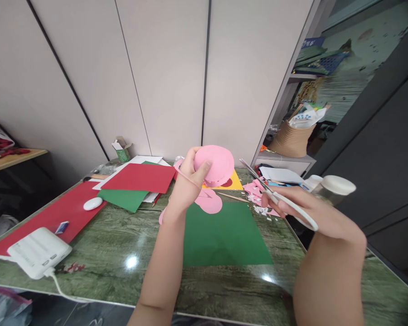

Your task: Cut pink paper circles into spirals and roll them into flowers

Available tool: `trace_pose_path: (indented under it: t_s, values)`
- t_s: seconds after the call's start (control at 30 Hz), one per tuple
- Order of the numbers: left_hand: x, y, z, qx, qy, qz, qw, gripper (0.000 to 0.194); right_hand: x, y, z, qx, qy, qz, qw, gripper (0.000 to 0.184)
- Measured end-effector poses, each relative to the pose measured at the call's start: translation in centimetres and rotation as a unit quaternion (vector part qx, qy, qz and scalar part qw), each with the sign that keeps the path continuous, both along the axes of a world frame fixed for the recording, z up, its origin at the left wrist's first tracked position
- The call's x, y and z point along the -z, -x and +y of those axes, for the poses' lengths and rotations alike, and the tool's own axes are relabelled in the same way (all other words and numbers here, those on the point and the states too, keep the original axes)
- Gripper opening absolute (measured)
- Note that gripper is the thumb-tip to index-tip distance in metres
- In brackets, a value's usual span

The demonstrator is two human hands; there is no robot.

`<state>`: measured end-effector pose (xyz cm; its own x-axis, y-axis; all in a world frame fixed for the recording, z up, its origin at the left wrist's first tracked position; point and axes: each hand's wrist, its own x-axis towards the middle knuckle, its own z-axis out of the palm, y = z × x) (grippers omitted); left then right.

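Observation:
My left hand (194, 174) is closed on a rounded pink paper cutout (219, 163), thumb pressed on its face. A thin curled pink strip (187, 175) hangs by the wrist. To the right, my right hand (285, 201) grips white-handled scissors (294, 208), their blades pointing up and left, apart from the paper. Below the left hand, more pink rounded cutouts (211, 202) lie at the top of a green sheet (224, 235). Behind the held paper shows a yellow sheet (238, 182) with a dark red shape on it, partly hidden.
Pink and white scraps (255, 194) lie near a wooden stick (233, 197). At left are red sheets (143, 176), a white oval object (93, 203), a white charger-like box (39, 251) with a cable and a small green box (122, 150). A lidded jar (336, 188) stands at right.

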<state>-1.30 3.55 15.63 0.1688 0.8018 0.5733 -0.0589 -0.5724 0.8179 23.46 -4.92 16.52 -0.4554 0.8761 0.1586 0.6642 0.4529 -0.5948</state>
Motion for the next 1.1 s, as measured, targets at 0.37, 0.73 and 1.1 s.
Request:
trace_pose_path:
  t_s: [0.37, 0.73, 1.1]
  values:
    - [0.3, -0.9, -0.2, -0.001, -0.022, -0.004, 1.000, 0.027, 0.1, 0.9, 0.5, 0.005, 0.026, 0.037, 0.999, 0.031]
    - [0.4, -0.9, 0.0, -0.006, -0.034, -0.025, 0.999, 0.026, 1.1, -0.3, 0.8, 0.018, -0.039, 0.016, 0.999, 0.026]
    - [0.5, -1.2, -0.2, 0.014, -0.020, -0.043, 0.999, 0.027, 0.6, 0.4, 0.8, 0.014, -0.006, 0.032, 0.999, 0.027]
